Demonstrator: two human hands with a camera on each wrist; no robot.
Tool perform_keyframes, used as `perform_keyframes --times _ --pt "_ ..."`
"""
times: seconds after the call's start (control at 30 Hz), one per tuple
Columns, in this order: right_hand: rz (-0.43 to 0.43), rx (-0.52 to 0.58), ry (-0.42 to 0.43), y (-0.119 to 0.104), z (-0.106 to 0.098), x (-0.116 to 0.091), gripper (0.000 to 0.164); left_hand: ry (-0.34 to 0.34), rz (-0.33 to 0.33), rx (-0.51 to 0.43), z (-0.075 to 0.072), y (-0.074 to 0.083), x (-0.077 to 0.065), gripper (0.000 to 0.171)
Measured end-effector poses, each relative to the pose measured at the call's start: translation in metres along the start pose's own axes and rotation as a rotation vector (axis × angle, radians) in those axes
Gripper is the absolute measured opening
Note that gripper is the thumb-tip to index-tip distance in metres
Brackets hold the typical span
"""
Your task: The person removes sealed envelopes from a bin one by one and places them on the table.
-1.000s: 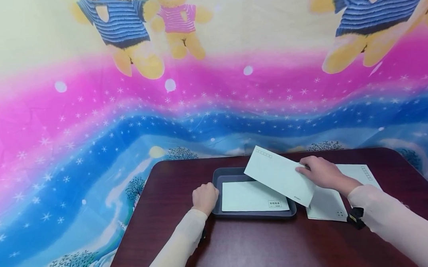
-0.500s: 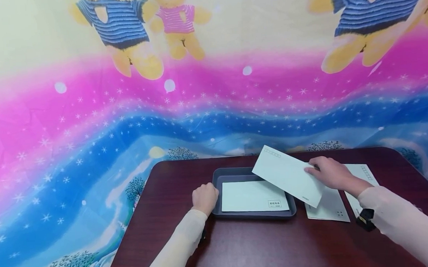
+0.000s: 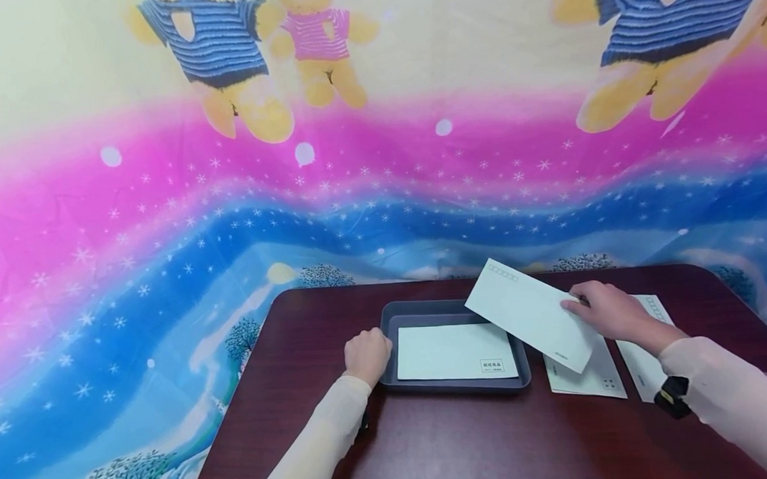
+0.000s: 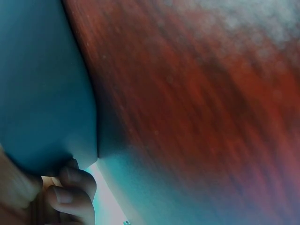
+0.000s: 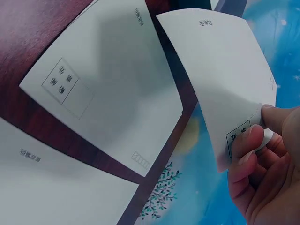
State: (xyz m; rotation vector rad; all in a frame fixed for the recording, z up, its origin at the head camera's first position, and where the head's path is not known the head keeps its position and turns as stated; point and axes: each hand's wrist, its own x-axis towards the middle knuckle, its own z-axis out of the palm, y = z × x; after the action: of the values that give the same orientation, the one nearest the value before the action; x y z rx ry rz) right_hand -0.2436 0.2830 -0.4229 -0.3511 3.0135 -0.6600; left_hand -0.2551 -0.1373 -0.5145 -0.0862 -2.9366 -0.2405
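Observation:
My right hand [image 3: 615, 316] pinches a pale envelope [image 3: 521, 305] by its right end, between thumb and fingers. That envelope is tilted above the table, its far corner over the right rim of a dark grey tray [image 3: 454, 388]. In the right wrist view the held envelope [image 5: 218, 61] bends slightly, with a printed box partly covered by the fingers. My left hand [image 3: 368, 356] grips the tray's left edge; the left wrist view shows curled fingers [image 4: 70, 194] at the rim. Inside the tray lies another envelope [image 3: 453, 351], its printed stamp box at lower right.
Two groups of envelopes lie on the dark red wooden table [image 3: 457, 443] right of the tray: one envelope [image 3: 589, 380] partly under the held one, another [image 3: 642, 367] partly behind my right arm. A printed cloth [image 3: 380, 161] hangs behind the table's far edge.
My right hand has moved steadily to the right with the envelope, away from the tray, baring more of the envelope inside it. My left hand stays on the tray's edge.

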Motion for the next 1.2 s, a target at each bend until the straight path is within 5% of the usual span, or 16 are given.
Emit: perform_keyframes --times 1.2 --pt "0.054 -0.010 0.009 0.044 -0.007 -0.022 0.039 0.000 -0.010 0.025 0.000 0.001 0.000 0.048"
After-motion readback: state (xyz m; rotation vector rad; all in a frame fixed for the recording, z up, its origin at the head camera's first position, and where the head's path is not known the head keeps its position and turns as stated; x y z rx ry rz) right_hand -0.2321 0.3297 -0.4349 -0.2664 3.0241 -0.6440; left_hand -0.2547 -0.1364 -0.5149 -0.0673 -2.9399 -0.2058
